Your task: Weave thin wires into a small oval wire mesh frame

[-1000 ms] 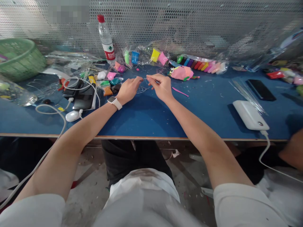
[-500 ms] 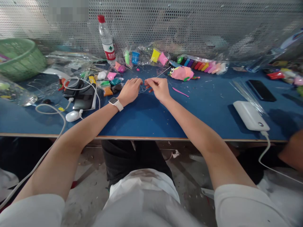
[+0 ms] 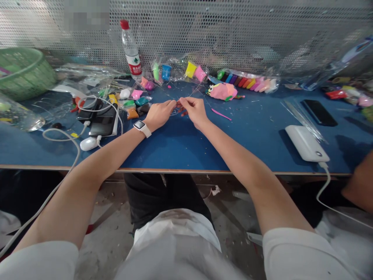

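My left hand (image 3: 159, 114), with a watch (image 3: 140, 125) on its wrist, is closed, fingers bent over a small frame of thin pale wire (image 3: 174, 112) low over the table. Fingertip to fingertip with it, my right hand (image 3: 196, 111) pinches a thin wire at the frame's edge. Fine strands reach up and away behind the hands. Just right of the right hand lie a pink clay figure (image 3: 223, 91) with eyes and green parts, and a slim pink modelling tool (image 3: 221, 114). My fingers hide most of the frame.
Bags of coloured clay (image 3: 132, 112) lie left of my hands, near a black power bank (image 3: 102, 122) and white cables. A water bottle (image 3: 132, 54) and green basket (image 3: 26, 74) stand behind. On the right are a white power bank (image 3: 307, 143), a phone (image 3: 319, 112) and another person's arm (image 3: 361, 182).
My hands have drawn together so that their fingertips meet. The long strand that slanted up from the right hand now shows less clearly.
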Demonstrator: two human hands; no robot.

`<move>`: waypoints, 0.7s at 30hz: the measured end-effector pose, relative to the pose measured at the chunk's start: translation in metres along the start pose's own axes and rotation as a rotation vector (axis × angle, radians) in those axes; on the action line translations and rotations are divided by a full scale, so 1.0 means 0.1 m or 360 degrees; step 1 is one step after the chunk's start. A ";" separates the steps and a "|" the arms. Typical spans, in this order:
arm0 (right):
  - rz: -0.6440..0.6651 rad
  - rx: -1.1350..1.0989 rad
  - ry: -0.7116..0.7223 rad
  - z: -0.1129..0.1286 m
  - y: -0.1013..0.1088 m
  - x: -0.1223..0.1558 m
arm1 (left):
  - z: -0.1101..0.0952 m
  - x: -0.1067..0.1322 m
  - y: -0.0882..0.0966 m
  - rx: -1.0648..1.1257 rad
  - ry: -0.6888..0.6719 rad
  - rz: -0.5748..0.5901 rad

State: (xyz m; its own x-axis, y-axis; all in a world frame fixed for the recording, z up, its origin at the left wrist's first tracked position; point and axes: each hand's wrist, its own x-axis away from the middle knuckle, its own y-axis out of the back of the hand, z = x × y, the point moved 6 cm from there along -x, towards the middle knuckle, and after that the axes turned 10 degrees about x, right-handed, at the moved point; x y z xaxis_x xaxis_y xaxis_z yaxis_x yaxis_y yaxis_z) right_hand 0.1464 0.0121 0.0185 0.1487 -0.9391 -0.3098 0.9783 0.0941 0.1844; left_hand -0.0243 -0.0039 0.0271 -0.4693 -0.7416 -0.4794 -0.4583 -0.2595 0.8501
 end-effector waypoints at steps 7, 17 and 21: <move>-0.0002 -0.0099 -0.0042 -0.04 -0.04 0.00 | -0.04 -0.01 0.06 -0.0073 0.0077 0.0037; -0.0004 -0.0188 0.0024 -0.13 0.03 -0.07 | -0.01 0.00 0.02 0.0015 0.0049 0.0046; -0.0038 -0.0228 0.0081 -0.11 0.05 -0.07 | 0.02 0.00 0.00 0.0120 0.0015 -0.0004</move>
State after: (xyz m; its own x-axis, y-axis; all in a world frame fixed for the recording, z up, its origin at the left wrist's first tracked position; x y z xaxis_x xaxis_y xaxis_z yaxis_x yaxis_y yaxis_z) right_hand 0.1520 0.0231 0.0113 0.1285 -0.9239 -0.3604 0.9917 0.1214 0.0424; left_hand -0.0258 -0.0021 0.0269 -0.4608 -0.7470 -0.4793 -0.5153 -0.2145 0.8297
